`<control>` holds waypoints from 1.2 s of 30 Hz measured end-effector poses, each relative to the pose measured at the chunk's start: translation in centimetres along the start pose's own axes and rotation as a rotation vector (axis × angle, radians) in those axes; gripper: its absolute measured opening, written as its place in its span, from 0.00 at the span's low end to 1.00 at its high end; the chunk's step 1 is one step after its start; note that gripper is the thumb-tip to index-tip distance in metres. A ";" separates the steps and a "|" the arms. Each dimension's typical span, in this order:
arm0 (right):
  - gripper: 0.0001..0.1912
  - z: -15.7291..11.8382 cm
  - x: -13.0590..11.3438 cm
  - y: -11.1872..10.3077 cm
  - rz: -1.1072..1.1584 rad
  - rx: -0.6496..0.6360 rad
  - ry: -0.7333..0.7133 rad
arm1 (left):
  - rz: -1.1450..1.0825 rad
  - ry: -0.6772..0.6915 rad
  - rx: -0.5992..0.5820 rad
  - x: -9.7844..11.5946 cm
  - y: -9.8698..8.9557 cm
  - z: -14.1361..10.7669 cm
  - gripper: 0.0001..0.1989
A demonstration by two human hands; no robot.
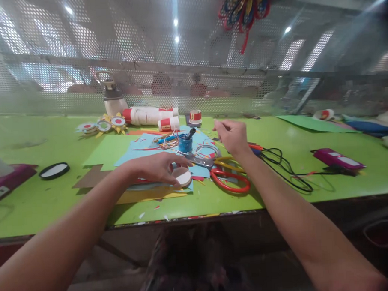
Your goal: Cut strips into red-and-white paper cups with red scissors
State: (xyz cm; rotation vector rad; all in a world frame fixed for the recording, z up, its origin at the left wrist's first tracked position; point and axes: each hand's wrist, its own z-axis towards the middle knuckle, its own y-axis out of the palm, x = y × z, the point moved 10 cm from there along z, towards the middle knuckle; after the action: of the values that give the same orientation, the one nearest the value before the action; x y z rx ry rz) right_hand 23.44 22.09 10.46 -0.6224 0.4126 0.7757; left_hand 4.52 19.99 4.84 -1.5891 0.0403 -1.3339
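My left hand (pixel 158 168) reaches over coloured paper sheets, its thumb and fingers closed on a small round white disc (pixel 183 177) with a pale rim. My right hand (pixel 232 135) is raised over the table, fingers curled together; anything in them is hidden or too small to name. Between the hands lie scissors (pixel 229 182) with red and yellow handles, their blades pointing left. A blue pot (pixel 185 144) with a dark stick in it stands behind the blades. Beside it, a ring of white strip (pixel 207 151) rests on light blue paper (pixel 126 155).
Paper cups (pixel 147 115), some stacked on their side, lie at the back near a spray bottle (pixel 115 99) and flower-shaped pieces (pixel 118 121). A black-rimmed disc (pixel 54 170) is at left. Black cable (pixel 287 173) runs right to a purple power strip (pixel 338 160). A perforated screen (pixel 191 72) stands behind.
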 end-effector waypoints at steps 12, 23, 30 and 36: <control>0.19 -0.4 1.5 1.1 -0.073 -0.010 0.054 | 0.360 0.014 -0.309 0.2 2.2 0.3 0.26; 0.17 0.0 4.6 0.0 0.023 0.077 0.193 | 0.403 0.055 -0.322 0.7 2.8 0.1 0.26; 0.16 -0.4 6.2 0.4 0.060 0.078 0.253 | 0.277 0.054 -0.124 -0.7 2.4 -0.7 0.30; 0.17 0.1 5.8 -0.3 0.087 0.097 0.239 | 0.248 0.011 -0.089 -1.1 2.2 -1.0 0.29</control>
State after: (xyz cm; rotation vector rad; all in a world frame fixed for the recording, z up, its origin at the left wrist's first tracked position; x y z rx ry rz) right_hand 27.39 24.96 7.40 -0.6111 0.6963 0.7612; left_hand 4.53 18.88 2.44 -1.5936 0.2985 -1.1600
